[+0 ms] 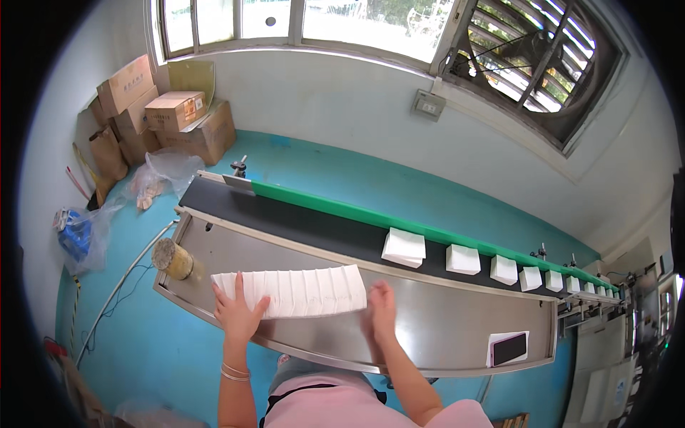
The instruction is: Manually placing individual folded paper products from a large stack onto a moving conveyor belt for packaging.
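A long row of white folded paper stacks [310, 292] lies on the steel table, packed side by side. My left hand [241, 312] rests at its left end, fingers spread against the paper. Just beyond the row's right end is my right hand [382, 307], a little apart from the paper; its fingers look curled but are blurred. Behind the table runs a black conveyor belt [307, 235], carrying several white paper stacks [463, 260] spaced along it. The nearest stack [404, 247] sits slightly askew, its upper part shifted over the lower.
A round tan canister [172, 259] stands at the table's left end. On the right, a dark phone [509, 349] lies on white paper. A green guard rail [328, 207] edges the belt's far side. Cardboard boxes [193, 132] and plastic bags are piled at the far left.
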The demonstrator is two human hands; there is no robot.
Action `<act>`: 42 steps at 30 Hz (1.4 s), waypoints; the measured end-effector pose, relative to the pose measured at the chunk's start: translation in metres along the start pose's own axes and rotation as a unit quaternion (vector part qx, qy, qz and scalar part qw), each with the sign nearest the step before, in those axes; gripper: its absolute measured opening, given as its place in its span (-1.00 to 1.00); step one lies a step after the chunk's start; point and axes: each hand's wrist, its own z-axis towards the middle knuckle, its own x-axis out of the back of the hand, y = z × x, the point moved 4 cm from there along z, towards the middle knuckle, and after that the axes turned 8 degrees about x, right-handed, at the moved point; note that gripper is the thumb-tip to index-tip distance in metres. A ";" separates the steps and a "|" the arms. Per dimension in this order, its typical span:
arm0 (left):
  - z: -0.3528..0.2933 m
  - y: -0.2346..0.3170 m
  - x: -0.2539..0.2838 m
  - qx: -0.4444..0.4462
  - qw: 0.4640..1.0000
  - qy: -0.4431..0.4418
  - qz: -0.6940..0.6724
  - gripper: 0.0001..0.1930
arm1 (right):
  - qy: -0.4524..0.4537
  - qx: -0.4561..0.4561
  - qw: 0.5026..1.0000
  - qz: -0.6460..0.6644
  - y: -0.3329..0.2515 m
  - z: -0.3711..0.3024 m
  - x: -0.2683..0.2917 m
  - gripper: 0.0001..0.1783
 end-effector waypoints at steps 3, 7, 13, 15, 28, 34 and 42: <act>0.004 0.007 -0.003 -0.011 1.000 -0.009 -0.016 -0.15 | -0.076 0.068 0.985 -0.142 -0.028 -0.023 -0.037 -0.42; -0.001 0.004 -0.008 -0.007 1.000 -0.022 -0.008 -0.15 | -0.064 -0.085 0.993 0.053 -0.014 -0.022 -0.035 -0.42; -0.003 0.003 -0.004 -0.012 1.000 -0.014 -0.001 -0.15 | -0.099 0.028 0.994 -0.038 -0.006 -0.008 -0.019 -0.38; -0.005 0.007 -0.005 -0.019 1.000 -0.015 0.004 -0.15 | -0.051 0.130 0.984 -0.106 0.012 0.023 0.000 -0.40; -0.006 0.027 0.018 -0.078 0.992 -0.060 -0.085 -0.15 | -0.093 0.088 0.987 -0.092 -0.039 -0.002 -0.029 -0.33; -0.018 0.017 -0.001 -0.104 0.990 -0.065 -0.075 -0.14 | -0.064 -0.110 0.991 0.048 -0.029 -0.007 -0.022 -0.44; -0.024 0.021 0.010 -0.112 0.987 -0.075 -0.082 -0.17 | -0.029 0.039 0.999 0.022 -0.004 0.064 0.014 -0.46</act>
